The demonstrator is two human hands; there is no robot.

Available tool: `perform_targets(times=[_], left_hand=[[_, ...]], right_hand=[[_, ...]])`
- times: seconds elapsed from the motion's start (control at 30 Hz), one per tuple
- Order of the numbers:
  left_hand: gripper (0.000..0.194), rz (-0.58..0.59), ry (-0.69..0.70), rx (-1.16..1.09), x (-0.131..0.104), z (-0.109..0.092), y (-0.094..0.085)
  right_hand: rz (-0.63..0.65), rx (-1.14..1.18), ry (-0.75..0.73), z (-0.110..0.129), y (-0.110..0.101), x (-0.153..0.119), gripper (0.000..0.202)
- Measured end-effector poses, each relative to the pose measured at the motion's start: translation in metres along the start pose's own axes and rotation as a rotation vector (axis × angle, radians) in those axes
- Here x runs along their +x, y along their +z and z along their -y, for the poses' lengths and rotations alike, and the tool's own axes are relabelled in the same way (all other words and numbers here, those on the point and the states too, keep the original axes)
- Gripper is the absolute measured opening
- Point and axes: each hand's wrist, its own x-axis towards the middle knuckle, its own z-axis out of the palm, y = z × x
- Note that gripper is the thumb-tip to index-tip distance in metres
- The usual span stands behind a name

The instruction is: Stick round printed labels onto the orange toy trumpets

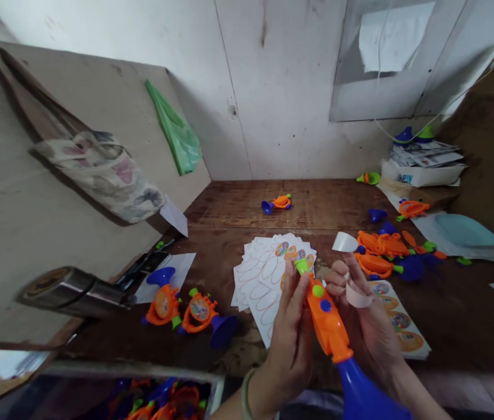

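An orange toy trumpet (328, 321) with a blue bell, a green mouthpiece and round buttons slants between my hands, bell toward me. My left hand (291, 326) is closed on its mouthpiece end and side. Beside the buttons, my right hand (371, 321) has its fingers partly curled, with two curled oval stickers on them. One sticker (345, 241) stands at a fingertip, its pale side showing; the other sticker (358, 295) bends around a finger. Below my hands lie fanned, mostly used sticker sheets (255, 277). Printed sticker sheets (402, 321) lie to the right.
Two toy trumpets (163, 304) rest at left near a steel flask (76, 291); another trumpet (280, 202) lies farther back. Orange and blue trumpet parts (382, 245) are piled at right beside a pale blue tray (465, 230). A box of trumpets (172, 402) is below the table edge.
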Motion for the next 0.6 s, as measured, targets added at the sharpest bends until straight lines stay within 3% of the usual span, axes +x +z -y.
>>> perform_targets(times=[0.1,0.17,0.27,0.37,0.47,0.6], left_hand=[[0.096,0.227,0.055,-0.019,0.001,0.000,-0.006],[0.112,0.232,0.018,-0.189,-0.002,0.004,0.001],[0.094,-0.034,-0.111,-0.386,-0.011,0.011,0.013],[0.082,-0.286,-0.243,-0.360,-0.014,0.014,0.013],[0.085,-0.358,-0.351,-0.326,-0.006,0.012,0.005],[0.064,-0.316,-0.418,-0.345,0.008,0.008,-0.004]], right_hand=[[0.001,0.006,-0.029,-0.002,0.000,-0.001,0.055],[0.019,-0.021,-0.043,-0.005,0.000,-0.004,0.056],[0.100,-0.119,-0.036,-0.009,0.001,-0.008,0.067],[0.158,-0.259,-0.088,-0.008,-0.001,-0.009,0.074],[0.158,-0.362,-0.205,-0.006,-0.006,-0.008,0.075],[0.158,-0.443,-0.264,-0.008,-0.008,-0.010,0.075]])
